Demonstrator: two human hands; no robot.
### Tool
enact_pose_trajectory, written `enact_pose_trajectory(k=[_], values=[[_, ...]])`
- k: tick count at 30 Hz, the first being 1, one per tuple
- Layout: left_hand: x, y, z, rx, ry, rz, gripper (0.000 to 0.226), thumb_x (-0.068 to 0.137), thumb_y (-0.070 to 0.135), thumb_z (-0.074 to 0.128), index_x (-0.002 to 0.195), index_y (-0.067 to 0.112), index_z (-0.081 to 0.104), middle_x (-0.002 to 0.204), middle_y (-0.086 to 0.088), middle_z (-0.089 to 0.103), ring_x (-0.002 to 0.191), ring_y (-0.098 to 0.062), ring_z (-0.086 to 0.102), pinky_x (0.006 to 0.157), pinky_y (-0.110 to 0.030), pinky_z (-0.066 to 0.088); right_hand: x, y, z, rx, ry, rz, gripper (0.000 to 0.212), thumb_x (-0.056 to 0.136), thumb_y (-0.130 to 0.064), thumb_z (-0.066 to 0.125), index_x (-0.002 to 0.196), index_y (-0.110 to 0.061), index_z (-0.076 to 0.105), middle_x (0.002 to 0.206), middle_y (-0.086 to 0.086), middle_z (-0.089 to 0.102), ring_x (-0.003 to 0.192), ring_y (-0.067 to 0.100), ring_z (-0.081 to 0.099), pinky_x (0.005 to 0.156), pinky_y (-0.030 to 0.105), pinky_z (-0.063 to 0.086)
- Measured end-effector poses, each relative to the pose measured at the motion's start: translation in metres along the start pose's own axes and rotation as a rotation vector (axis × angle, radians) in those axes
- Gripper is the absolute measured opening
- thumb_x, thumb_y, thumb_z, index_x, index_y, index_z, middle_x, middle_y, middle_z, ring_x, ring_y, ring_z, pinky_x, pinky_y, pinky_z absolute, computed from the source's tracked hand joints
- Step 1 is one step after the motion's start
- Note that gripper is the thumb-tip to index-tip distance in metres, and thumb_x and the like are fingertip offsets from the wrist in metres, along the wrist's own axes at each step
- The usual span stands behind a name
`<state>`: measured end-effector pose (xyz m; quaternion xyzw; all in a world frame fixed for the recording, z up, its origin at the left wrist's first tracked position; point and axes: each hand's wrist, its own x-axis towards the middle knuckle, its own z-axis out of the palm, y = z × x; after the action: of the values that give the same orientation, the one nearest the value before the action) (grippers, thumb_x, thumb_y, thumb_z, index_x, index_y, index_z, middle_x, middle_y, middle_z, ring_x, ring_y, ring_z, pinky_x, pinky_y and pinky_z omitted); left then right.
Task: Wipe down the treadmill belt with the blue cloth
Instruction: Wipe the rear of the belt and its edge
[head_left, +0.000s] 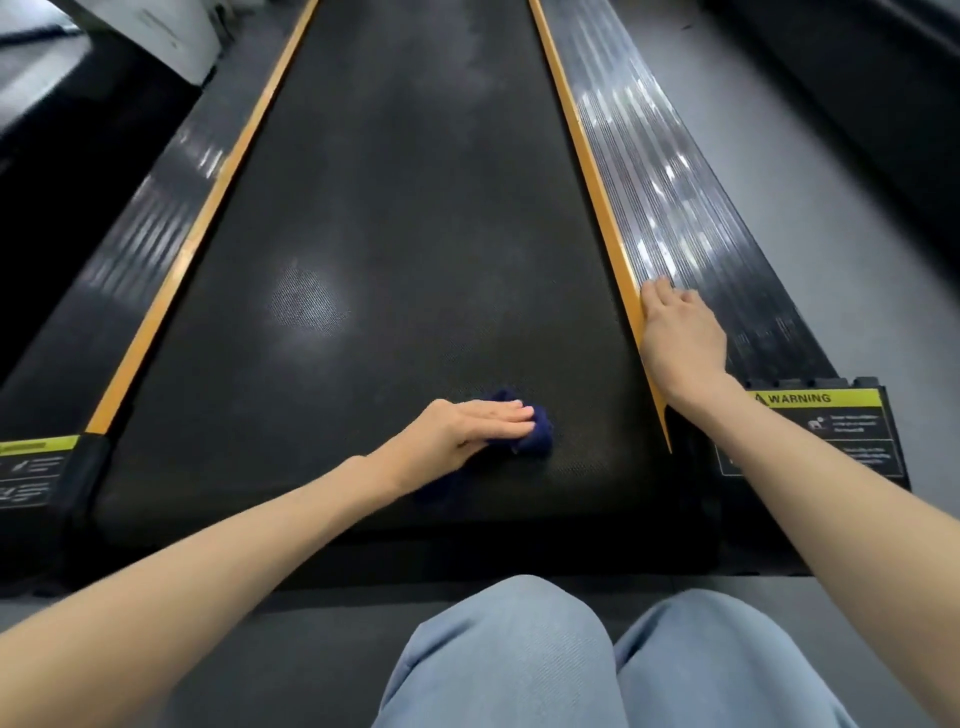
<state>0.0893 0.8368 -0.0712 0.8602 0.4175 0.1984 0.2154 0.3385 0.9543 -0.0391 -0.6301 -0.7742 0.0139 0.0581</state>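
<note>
Blue cloth (537, 435): one, bunched into a dark wad at the near end of the treadmill belt (389, 234), roughly 5 o'clock from the belt's middle. We judge it soft, light and limp. It will fold and roll under any push, so it is best worked from above with a flat palm covering most of the wad, not pinched by a corner.

Left hand (467, 426): lies flat on top of the cloth, fingers straight and pressed together, pointing toward 3 o'clock. Part of the cloth sticks out past the fingertips; a darker fold shows under the wrist.

Right hand (680, 332): at 2 o'clock from the cloth, well apart from it, laid on the right side rail (701, 234) with fingers relaxed and its inner edge against the yellow strip (587, 156). It holds nothing; we read it as a brace.

Belt: one, black, fine-textured, likely grippy enough to drag on the cloth. Pale smudges show toward 12 o'clock, and there is a bright patch at 10 o'clock from the cloth.

Count: two side rails, two yellow strips, two warning labels (821, 415) at the near corners, two hands, and two knees (519, 649) at 6 o'clock.
</note>
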Motion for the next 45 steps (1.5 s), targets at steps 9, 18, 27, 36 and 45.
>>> enact_pose_trajectory(k=[9, 18, 27, 36, 45], values=[[0.005, -0.027, -0.015, -0.01, 0.285, -0.311, 0.031, 0.08, -0.007, 0.063, 0.109, 0.0, 0.068, 0.119, -0.011, 0.064, 0.118, -0.014, 0.055, 0.106, -0.01, 0.031, 0.003, -0.004, 0.002, -0.09, -0.007, 0.002, 0.039, 0.095, -0.006, 0.038, 0.134, 0.0, 0.036, 0.137, 0.018, 0.042, 0.12, 0.031, 0.044, 0.098, 0.038, 0.04], [-0.002, -0.043, -0.037, 0.087, 0.205, -0.217, 0.028, 0.082, -0.003, 0.062, 0.109, 0.002, 0.069, 0.117, -0.011, 0.064, 0.115, -0.009, 0.053, 0.102, -0.032, 0.041, 0.002, -0.009, -0.002, -0.141, -0.022, 0.016, 0.037, 0.095, -0.006, 0.037, 0.131, 0.002, 0.036, 0.131, 0.018, 0.045, 0.116, 0.03, 0.046, 0.095, 0.036, 0.04], [-0.012, -0.033, -0.019, 0.028, 0.32, -0.297, 0.028, 0.087, 0.004, 0.052, 0.11, 0.004, 0.069, 0.117, -0.009, 0.065, 0.12, -0.013, 0.053, 0.106, -0.013, 0.032, 0.0, -0.015, -0.003, -0.144, -0.02, 0.047, 0.039, 0.095, -0.006, 0.038, 0.133, 0.002, 0.034, 0.133, 0.019, 0.043, 0.118, 0.031, 0.045, 0.097, 0.037, 0.04], [-0.014, 0.01, 0.023, -0.025, 0.331, -0.246, 0.035, 0.08, -0.004, 0.06, 0.113, 0.006, 0.067, 0.123, -0.006, 0.062, 0.121, -0.01, 0.05, 0.109, -0.019, 0.032, -0.001, -0.012, 0.0, -0.144, 0.014, 0.023, 0.038, 0.095, -0.004, 0.039, 0.132, 0.003, 0.037, 0.129, 0.021, 0.047, 0.116, 0.033, 0.047, 0.097, 0.039, 0.041], [-0.013, -0.054, -0.015, 0.098, 0.793, -0.888, 0.035, 0.089, -0.004, 0.051, 0.121, 0.006, 0.062, 0.132, -0.008, 0.056, 0.129, -0.021, 0.047, 0.106, -0.017, 0.026, -0.002, -0.014, 0.002, -0.131, 0.012, 0.036, 0.045, 0.095, -0.003, 0.039, 0.138, 0.005, 0.031, 0.14, 0.023, 0.04, 0.123, 0.037, 0.042, 0.1, 0.043, 0.04]])
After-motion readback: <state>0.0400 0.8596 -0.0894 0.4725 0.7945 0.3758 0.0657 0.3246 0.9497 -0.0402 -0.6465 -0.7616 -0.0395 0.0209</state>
